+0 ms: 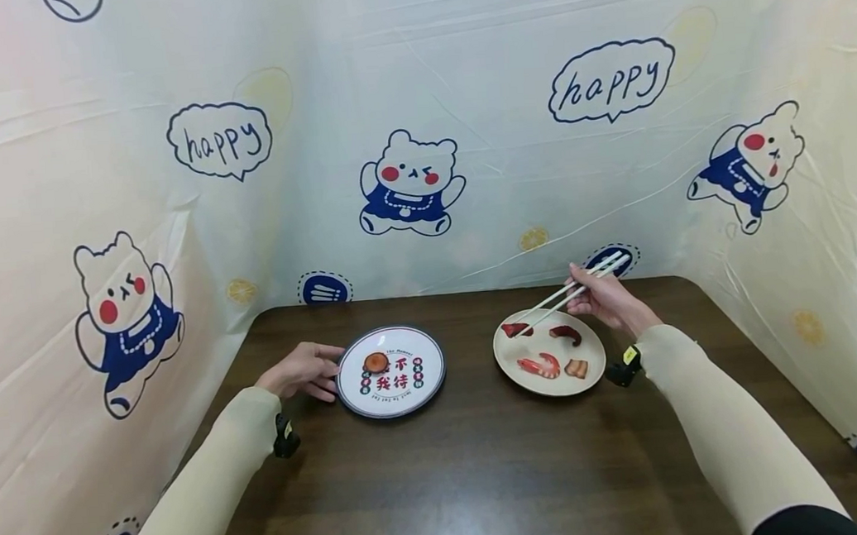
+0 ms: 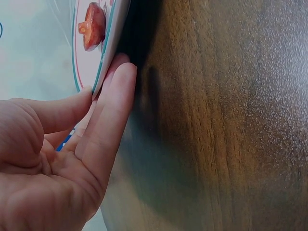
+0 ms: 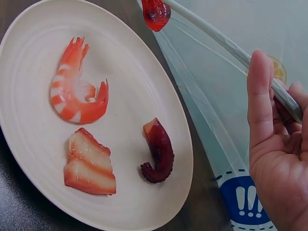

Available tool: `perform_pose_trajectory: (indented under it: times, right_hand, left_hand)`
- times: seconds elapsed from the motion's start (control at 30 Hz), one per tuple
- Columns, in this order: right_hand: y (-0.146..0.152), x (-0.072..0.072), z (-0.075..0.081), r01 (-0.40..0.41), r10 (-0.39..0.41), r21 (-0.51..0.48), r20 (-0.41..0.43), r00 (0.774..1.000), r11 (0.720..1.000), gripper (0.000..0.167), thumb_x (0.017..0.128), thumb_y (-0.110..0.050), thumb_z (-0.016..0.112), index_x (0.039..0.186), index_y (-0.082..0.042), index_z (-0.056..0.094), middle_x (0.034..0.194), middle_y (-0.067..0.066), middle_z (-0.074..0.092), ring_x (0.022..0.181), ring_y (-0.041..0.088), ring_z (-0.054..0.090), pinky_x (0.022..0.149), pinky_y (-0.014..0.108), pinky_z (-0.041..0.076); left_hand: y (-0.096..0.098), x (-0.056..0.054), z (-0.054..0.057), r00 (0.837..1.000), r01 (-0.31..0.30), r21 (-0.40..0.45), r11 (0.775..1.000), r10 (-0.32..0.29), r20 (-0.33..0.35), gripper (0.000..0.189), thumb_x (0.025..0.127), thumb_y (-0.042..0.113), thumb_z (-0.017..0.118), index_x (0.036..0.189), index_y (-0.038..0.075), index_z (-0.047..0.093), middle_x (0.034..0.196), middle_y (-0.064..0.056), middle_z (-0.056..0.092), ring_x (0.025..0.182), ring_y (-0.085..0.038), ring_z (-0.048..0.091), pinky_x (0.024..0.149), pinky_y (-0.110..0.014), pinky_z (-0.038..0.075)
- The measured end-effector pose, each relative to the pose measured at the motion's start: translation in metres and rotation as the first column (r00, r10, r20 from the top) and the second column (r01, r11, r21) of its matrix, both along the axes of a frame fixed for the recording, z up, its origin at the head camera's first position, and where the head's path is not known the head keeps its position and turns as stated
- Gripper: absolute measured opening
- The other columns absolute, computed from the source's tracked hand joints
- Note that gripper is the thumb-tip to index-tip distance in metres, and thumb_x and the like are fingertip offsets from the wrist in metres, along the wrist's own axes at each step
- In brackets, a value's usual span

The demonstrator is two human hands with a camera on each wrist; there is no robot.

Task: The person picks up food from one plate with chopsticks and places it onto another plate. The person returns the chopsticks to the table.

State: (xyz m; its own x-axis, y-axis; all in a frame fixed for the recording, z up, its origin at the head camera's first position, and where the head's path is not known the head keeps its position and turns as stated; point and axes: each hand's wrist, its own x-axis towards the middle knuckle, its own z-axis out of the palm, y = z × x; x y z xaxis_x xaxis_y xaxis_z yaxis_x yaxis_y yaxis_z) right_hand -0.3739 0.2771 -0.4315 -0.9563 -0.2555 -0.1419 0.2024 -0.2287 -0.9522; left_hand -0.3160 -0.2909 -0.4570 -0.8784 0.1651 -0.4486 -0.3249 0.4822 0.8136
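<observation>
Here are two hands [image 1: 307, 373], two chopsticks [image 3: 216, 36], two plates [image 1: 423, 396], five food pieces [image 3: 72, 96].

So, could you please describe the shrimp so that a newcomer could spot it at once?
On the brown table, find the cream plate on the right. The shrimp lies in its near half, left of the blocky piece; unlike its neighbours, it is both curved and banded orange and white.
</observation>
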Motion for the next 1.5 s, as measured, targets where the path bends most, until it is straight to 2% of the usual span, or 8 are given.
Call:
perform_pose_trajectory:
  times: [0.13, 0.73, 0.97, 1.27, 1.5]
  right_hand:
    - [-0.002, 0.000, 0.000, 0.002, -0.002, -0.002, -0.004, 1.000, 1.000, 0.038, 0.113, -0.033, 0.048, 0.098, -0.003, 0.064, 0.076, 0.008, 0.070, 0.059, 0.016, 0.071, 0.060, 0.026, 0.064]
    - [-0.006, 0.002, -0.003, -0.001, 0.001, -0.004, -0.010, 1.000, 1.000, 0.039, 0.113, -0.034, 0.048, 0.106, 0.002, 0.059, 0.077, 0.007, 0.070, 0.061, 0.016, 0.072, 0.062, 0.025, 0.064]
    - [-0.009, 0.004, -0.006, -0.006, 0.006, -0.018, 0.000, 1.000, 1.000, 0.037, 0.113, -0.033, 0.047, 0.102, -0.001, 0.062, 0.075, 0.007, 0.070, 0.061, 0.016, 0.072, 0.063, 0.027, 0.065]
    - [-0.016, 0.000, -0.006, 0.006, -0.005, 0.031, -0.018, 1.000, 1.000, 0.040, 0.113, -0.036, 0.048, 0.109, 0.002, 0.058, 0.076, 0.007, 0.069, 0.062, 0.015, 0.071, 0.065, 0.027, 0.065]
    - [-0.025, -0.005, -0.002, 0.003, 0.000, 0.061, -0.043, 0.999, 0.998, 0.038, 0.112, -0.038, 0.048, 0.100, -0.005, 0.062, 0.076, 0.007, 0.068, 0.061, 0.015, 0.070, 0.064, 0.027, 0.065]
  left_hand:
    - [0.001, 0.001, 0.002, 1.000, 0.001, -0.001, 1.000, -0.001, 0.000, 0.057, 0.105, 0.000, 0.057, 0.158, -0.006, 0.038, 0.110, -0.023, 0.064, 0.079, -0.026, 0.072, 0.076, -0.043, 0.067]
    - [0.002, 0.000, 0.003, 1.000, 0.003, -0.014, 1.000, -0.003, 0.001, 0.057, 0.105, 0.000, 0.058, 0.158, -0.006, 0.038, 0.109, -0.023, 0.064, 0.079, -0.026, 0.072, 0.075, -0.043, 0.067]
    - [0.002, -0.001, -0.001, 1.000, 0.001, -0.012, 1.000, -0.001, 0.001, 0.057, 0.105, -0.002, 0.057, 0.158, -0.006, 0.039, 0.109, -0.022, 0.065, 0.078, -0.025, 0.072, 0.076, -0.044, 0.067]
    - [0.001, -0.002, -0.001, 1.000, 0.006, -0.020, 1.000, -0.006, -0.003, 0.058, 0.104, -0.002, 0.057, 0.159, -0.005, 0.039, 0.107, -0.023, 0.064, 0.077, -0.025, 0.071, 0.075, -0.043, 0.067]
    - [0.000, -0.002, 0.000, 1.000, 0.003, -0.023, 1.000, -0.003, -0.002, 0.058, 0.104, -0.002, 0.057, 0.159, -0.005, 0.039, 0.108, -0.023, 0.064, 0.077, -0.025, 0.071, 0.075, -0.043, 0.067]
